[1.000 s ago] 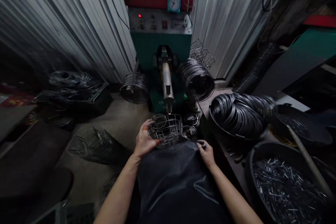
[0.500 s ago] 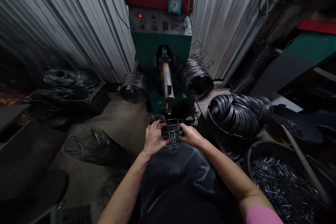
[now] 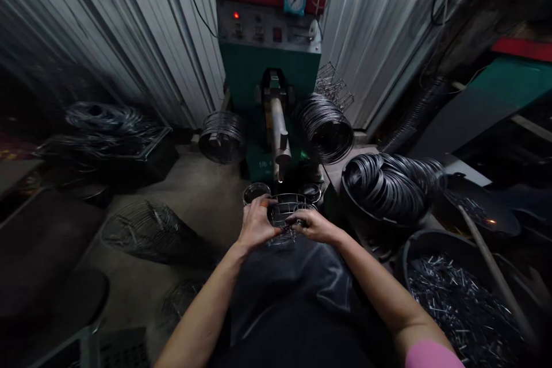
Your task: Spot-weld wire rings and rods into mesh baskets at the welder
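A small round wire basket [image 3: 284,215] rests at the edge of my dark apron, just below the metal arm [image 3: 279,135] of a green machine [image 3: 269,72]. My left hand [image 3: 255,223] is curled round the basket's left rim. My right hand [image 3: 314,225] grips its right rim, fingers closed over the wire. Both hands hold it directly under the arm's tip.
Coils of wire rings [image 3: 326,126] hang beside the machine, and a tub of black rings [image 3: 390,187] stands at right. A tub of short metal pins [image 3: 457,299] sits at near right. Wire baskets [image 3: 146,233] lie on the floor at left, below corrugated walls.
My right hand left the apron and took hold of the basket's right side. Both hands have drawn the basket in and turned it under the machine arm.
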Action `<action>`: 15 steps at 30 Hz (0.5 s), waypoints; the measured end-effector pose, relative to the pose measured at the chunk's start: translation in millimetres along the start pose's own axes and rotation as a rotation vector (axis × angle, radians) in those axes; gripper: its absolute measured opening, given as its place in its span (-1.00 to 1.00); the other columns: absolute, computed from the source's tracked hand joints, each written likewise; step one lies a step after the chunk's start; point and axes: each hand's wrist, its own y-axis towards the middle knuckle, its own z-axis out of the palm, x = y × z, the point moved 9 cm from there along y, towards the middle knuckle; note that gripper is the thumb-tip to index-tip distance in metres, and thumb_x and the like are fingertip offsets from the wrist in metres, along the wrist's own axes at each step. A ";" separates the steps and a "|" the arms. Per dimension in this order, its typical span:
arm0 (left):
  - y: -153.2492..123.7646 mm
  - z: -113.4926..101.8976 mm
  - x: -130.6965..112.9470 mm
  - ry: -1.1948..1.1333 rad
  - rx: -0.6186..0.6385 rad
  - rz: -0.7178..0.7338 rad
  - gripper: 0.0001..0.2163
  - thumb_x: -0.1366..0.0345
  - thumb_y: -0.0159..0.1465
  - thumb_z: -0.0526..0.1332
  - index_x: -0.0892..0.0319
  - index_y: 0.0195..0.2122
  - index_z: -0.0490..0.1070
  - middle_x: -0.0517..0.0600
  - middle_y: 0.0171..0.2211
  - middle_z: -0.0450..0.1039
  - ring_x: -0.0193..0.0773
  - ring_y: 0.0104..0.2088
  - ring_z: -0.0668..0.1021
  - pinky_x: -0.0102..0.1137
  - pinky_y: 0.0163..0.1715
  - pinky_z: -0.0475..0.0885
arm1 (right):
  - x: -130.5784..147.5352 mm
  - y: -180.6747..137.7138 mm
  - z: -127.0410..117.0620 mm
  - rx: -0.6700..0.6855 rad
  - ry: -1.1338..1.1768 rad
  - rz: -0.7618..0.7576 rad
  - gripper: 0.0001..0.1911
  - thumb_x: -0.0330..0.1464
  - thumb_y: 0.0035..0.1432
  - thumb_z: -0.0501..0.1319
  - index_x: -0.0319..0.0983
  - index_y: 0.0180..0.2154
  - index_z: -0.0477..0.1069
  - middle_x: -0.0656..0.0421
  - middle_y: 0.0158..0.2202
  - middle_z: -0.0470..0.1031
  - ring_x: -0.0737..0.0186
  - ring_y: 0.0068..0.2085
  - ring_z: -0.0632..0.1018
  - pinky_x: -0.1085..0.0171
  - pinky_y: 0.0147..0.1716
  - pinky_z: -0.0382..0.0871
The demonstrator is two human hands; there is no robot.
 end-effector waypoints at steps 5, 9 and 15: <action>2.0 -1.7 2.3 -0.018 0.004 -0.005 -0.38 0.26 -0.24 0.43 0.11 -0.09 0.33 0.09 0.07 0.31 0.01 0.10 0.35 -0.13 0.09 0.23 | 0.0 1.7 0.4 -0.051 -0.041 -0.014 -0.75 -0.49 -0.01 0.27 -0.26 -0.21 0.49 0.09 -0.29 0.53 0.22 -0.26 0.54 0.32 -0.27 0.39; 5.7 0.5 10.2 -0.031 -0.001 -0.019 -0.37 0.25 -0.24 0.43 0.13 -0.08 0.33 0.12 0.09 0.29 0.03 0.11 0.34 -0.11 0.09 0.24 | -0.7 5.5 1.1 -0.111 -0.043 -0.049 -0.82 -0.47 0.03 0.26 -0.24 -0.25 0.50 0.11 -0.32 0.53 0.26 -0.30 0.54 0.34 -0.29 0.38; 18.2 0.4 17.3 -0.052 -0.026 0.009 -0.38 0.23 -0.25 0.44 0.15 -0.11 0.35 0.11 0.07 0.31 0.04 0.09 0.36 -0.13 0.08 0.26 | -9.4 15.3 1.6 -0.153 -0.100 -0.072 -0.84 -0.46 0.06 0.24 -0.22 -0.25 0.49 0.12 -0.32 0.54 0.28 -0.31 0.55 0.37 -0.31 0.38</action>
